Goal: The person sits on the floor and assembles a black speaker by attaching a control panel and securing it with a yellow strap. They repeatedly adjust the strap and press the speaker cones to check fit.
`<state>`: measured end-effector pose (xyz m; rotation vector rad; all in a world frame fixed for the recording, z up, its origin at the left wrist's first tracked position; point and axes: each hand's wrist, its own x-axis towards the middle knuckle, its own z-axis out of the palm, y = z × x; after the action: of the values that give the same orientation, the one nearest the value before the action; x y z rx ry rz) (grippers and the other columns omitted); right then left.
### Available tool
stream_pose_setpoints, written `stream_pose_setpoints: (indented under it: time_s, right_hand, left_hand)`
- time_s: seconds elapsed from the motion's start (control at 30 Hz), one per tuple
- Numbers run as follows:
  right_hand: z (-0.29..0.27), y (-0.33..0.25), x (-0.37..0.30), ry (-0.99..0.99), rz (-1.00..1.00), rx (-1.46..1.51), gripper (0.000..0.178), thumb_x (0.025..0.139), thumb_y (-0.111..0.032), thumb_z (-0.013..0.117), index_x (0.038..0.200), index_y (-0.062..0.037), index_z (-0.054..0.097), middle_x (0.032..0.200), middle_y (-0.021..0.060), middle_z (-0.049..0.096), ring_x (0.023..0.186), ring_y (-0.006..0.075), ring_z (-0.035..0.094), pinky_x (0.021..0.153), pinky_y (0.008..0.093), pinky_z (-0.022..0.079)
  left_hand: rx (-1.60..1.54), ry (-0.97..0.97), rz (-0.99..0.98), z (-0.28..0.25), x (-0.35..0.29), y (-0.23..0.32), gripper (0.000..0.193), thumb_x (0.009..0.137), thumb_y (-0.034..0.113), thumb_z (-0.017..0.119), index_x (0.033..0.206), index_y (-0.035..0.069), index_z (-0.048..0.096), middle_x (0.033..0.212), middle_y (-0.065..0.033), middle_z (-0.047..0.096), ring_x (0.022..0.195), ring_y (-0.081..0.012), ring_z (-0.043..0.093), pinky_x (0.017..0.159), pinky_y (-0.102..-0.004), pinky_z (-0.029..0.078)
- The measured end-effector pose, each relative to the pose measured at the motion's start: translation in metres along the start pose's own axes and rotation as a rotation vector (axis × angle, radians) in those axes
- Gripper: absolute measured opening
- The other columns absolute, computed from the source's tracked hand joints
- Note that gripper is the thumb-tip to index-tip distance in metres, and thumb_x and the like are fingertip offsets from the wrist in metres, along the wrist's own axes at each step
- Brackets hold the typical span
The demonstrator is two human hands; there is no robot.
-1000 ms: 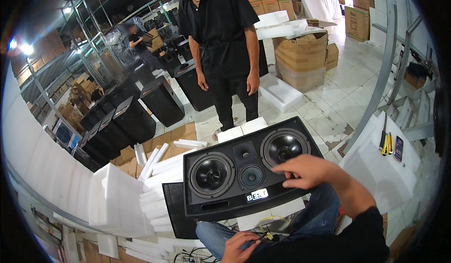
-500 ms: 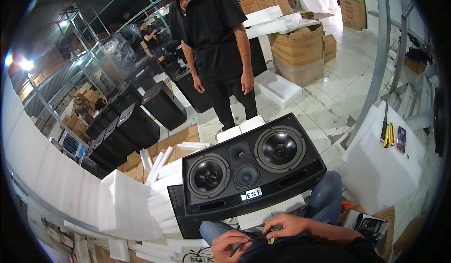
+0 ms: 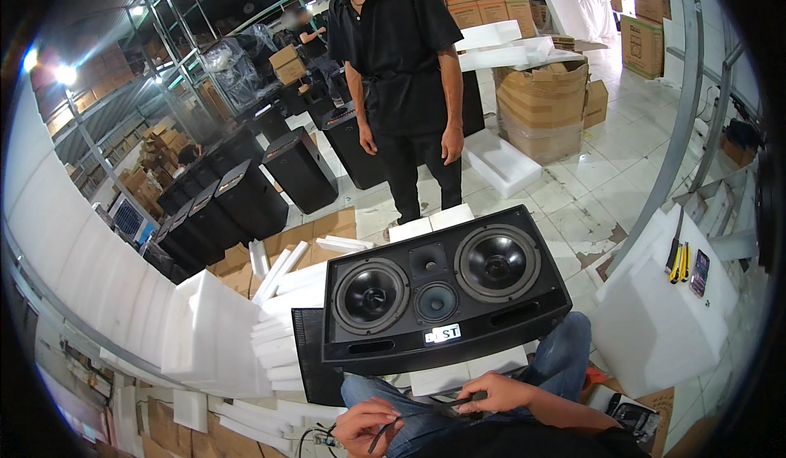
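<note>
In front of my knees lies a black speaker cabinet (image 3: 434, 301), its two large cones, a small horn and a smaller cone facing up. My left hand (image 3: 367, 427) pinches a thin black strip (image 3: 379, 439) low in front of my lap. To its right, the closed fingers of my right hand (image 3: 493, 394) grip a dark, narrow piece (image 3: 449, 403). Whether that piece and the strip are one length, I cannot tell. Both hands are nearer to me than the cabinet and apart from it.
White foam blocks (image 3: 286, 343) lie left of the cabinet, by a dark grille (image 3: 318, 360). A person in black (image 3: 401, 73) stands beyond it. On a foam stack (image 3: 655, 319) at the right rest yellow cutters (image 3: 679, 263) and a phone (image 3: 700, 273). Black speakers (image 3: 300, 171) stand behind.
My hands have drawn farther apart, the left one moving left. A small yellow bit under my right fingers no longer shows. The whole view has shifted slightly.
</note>
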<state>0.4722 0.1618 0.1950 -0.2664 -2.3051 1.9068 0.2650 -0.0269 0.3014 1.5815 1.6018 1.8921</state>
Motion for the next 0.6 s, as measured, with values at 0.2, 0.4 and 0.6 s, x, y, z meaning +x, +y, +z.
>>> stream_pose_setpoints:
  time_s: [0.2,0.4,0.6]
  right_hand:
    - [-0.01,-0.008,-0.003,0.214,0.006,-0.13,0.034,0.09,-0.034,0.081,0.104,-0.0031,0.078,0.091,0.0099,0.076,0.082,0.0205,0.07,0.076,0.0324,0.053]
    - [-0.059,-0.044,-0.027,0.548,-0.089,-0.347,0.015,0.085,-0.012,0.081,0.096,-0.002,0.077,0.087,0.011,0.074,0.077,0.0181,0.071,0.072,0.0316,0.055]
    - [-0.071,-0.048,-0.081,0.849,0.063,-0.014,0.011,0.083,-0.005,0.077,0.091,0.0026,0.074,0.077,0.0064,0.067,0.069,0.0105,0.063,0.063,0.0258,0.048]
  left_hand:
    - [0.112,0.025,-0.011,-0.016,-0.001,-0.048,0.029,0.082,0.006,0.083,0.108,0.001,0.071,0.104,-0.0214,0.072,0.095,-0.0324,0.071,0.084,-0.0413,0.057]
    - [0.016,0.282,-0.132,-0.043,0.054,-0.082,0.004,0.09,-0.001,0.069,0.088,-0.004,0.067,0.082,-0.0087,0.066,0.071,-0.0128,0.06,0.067,-0.0288,0.05]
    - [1.114,-0.508,-0.151,-0.075,0.174,-0.112,0.032,0.091,0.004,0.056,0.117,0.01,0.072,0.117,-0.016,0.062,0.112,-0.0361,0.06,0.094,-0.0479,0.052]
